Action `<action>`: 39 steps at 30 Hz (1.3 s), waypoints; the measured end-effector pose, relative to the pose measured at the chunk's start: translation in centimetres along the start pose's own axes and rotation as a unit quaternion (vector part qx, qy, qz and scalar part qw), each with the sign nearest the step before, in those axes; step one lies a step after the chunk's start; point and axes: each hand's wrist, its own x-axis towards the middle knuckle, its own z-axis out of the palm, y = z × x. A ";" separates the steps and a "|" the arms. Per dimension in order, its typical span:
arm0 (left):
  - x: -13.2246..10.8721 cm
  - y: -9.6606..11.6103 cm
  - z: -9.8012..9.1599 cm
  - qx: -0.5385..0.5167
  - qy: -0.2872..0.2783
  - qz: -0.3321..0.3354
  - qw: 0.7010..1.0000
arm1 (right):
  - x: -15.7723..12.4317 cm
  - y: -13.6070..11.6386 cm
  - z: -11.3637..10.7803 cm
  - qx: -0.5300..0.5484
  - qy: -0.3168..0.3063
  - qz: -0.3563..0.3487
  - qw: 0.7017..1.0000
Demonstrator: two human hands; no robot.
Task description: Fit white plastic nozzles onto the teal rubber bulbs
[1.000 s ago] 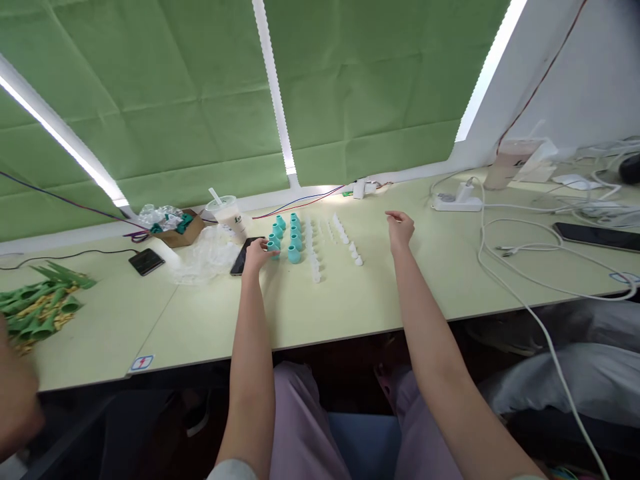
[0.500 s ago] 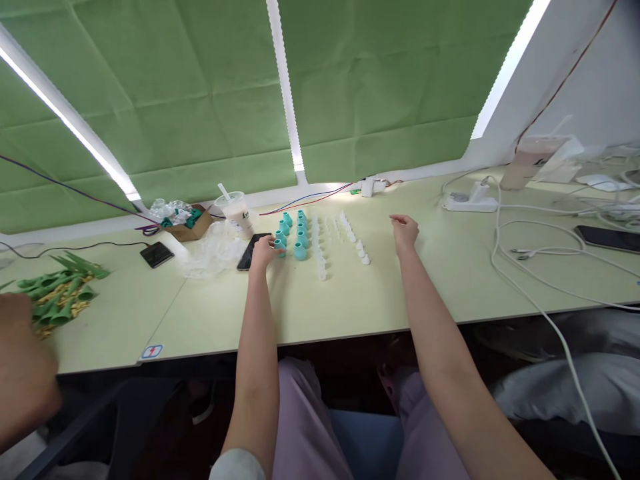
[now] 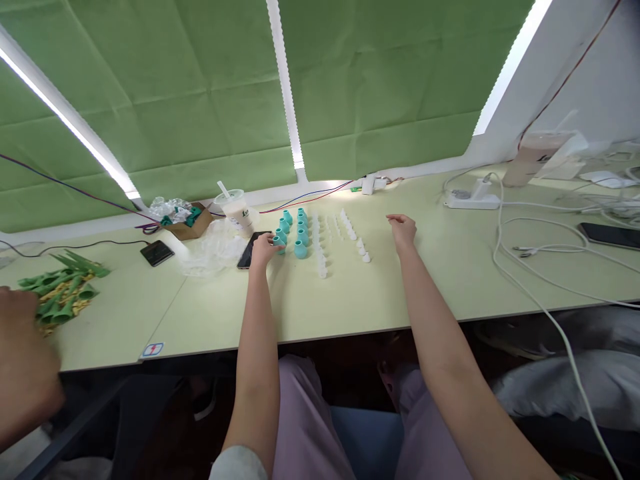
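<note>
Two rows of teal plastic caps [image 3: 299, 232] stand on the pale green table [image 3: 350, 293], with rows of small white plastic pieces [image 3: 336, 239] to their right. My left hand [image 3: 261, 251] reaches to the near end of the left teal row, and its fingers are closed on a teal cap [image 3: 278, 242]. My right hand [image 3: 403, 230] rests on the table to the right of the white pieces, fingers loosely curled, holding nothing that I can see.
A black phone [image 3: 251, 249], crumpled clear plastic [image 3: 210, 250], a drink cup with straw [image 3: 237, 211] and a cardboard box [image 3: 186, 223] lie left of the caps. Another phone [image 3: 157, 253] and green cones [image 3: 57, 290] sit further left. White cables and a power strip [image 3: 467, 197] lie right. Another person's arm [image 3: 23, 373] shows at lower left.
The view has shifted slightly. My left hand stays at the near teal cap and my right hand has barely moved.
</note>
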 end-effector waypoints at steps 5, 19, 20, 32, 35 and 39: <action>0.0 0.0 -0.1 0.013 -0.015 -0.012 1.000 | -0.2 -0.2 0.0 0.000 -0.012 0.007 1.000; 0.2 -2.2 -2.2 -0.145 -0.050 -0.036 0.988 | 0.1 0.8 0.5 0.001 -0.029 0.017 0.999; 0.3 -2.3 -2.3 -0.154 -0.037 -0.045 0.986 | 0.1 0.8 0.5 -0.002 -0.031 0.019 0.999; 0.1 -1.2 2.0 -0.047 0.242 -0.128 0.961 | -1.0 0.8 0.6 -0.149 -0.040 -0.051 0.987; 0.0 -1.0 2.4 -0.035 0.246 -0.110 0.963 | -1.2 0.8 0.6 -0.172 -0.040 -0.055 0.983; -0.1 -0.9 2.3 -0.035 0.246 -0.109 0.963 | -1.3 0.7 0.5 -0.172 -0.042 -0.053 0.983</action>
